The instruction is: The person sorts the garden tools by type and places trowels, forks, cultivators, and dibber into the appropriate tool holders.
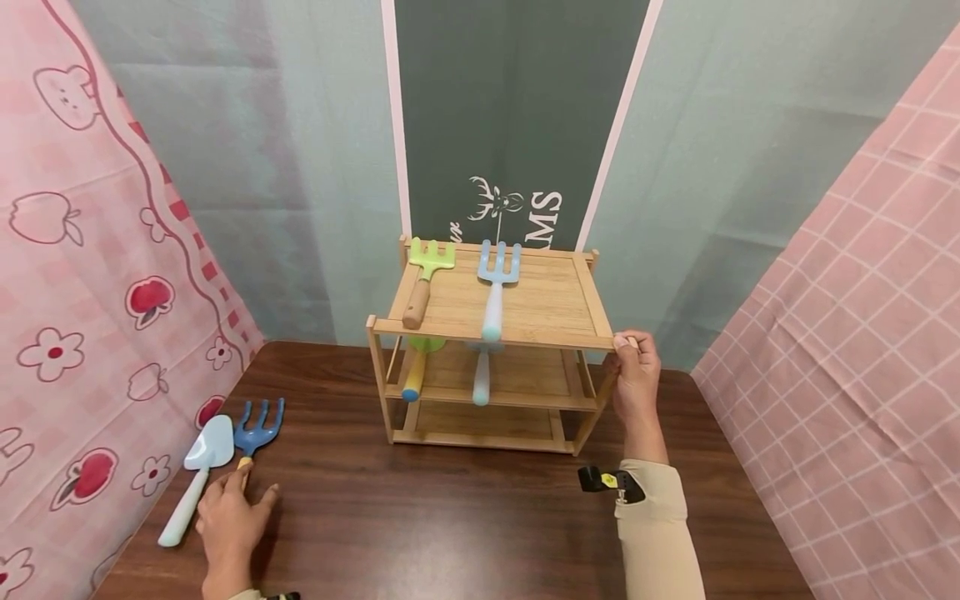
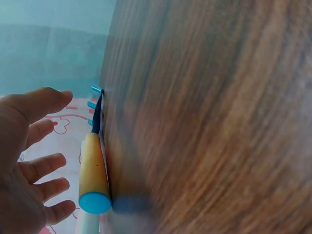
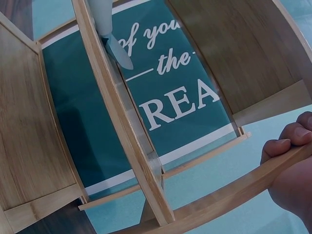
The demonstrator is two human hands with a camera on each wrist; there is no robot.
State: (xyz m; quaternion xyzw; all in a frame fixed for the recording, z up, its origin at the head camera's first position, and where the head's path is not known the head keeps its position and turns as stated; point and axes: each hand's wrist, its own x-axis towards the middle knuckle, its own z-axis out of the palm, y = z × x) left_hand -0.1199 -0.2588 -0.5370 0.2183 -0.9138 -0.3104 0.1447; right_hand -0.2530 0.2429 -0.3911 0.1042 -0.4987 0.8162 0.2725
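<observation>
My left hand point(image 1: 232, 517) hovers over the yellow handle point(image 2: 93, 170) of a blue hand fork point(image 1: 257, 433) on the table. In the left wrist view its fingers point(image 2: 46, 168) are spread and loosely bent, apart from the handle. Left of the fork lies a pale blue trowel point(image 1: 212, 443). My right hand point(image 1: 637, 375) grips the front right corner post of a wooden three-tier shelf point(image 1: 547, 304); the right wrist view shows fingers point(image 3: 292, 134) curled round the post. On the top tier lie a green hand rake point(image 1: 431, 258) and a light blue hand fork point(image 1: 493, 308).
The middle tier holds a yellow-handled tool point(image 1: 415, 375) and a pale-blue-handled tool point(image 1: 482, 379), their heads mostly hidden below the top board. The dark wooden table point(image 1: 420, 525) is bordered by pink curtains point(image 1: 847, 275) at both sides and a grey-green cloth point(image 1: 315, 167) behind.
</observation>
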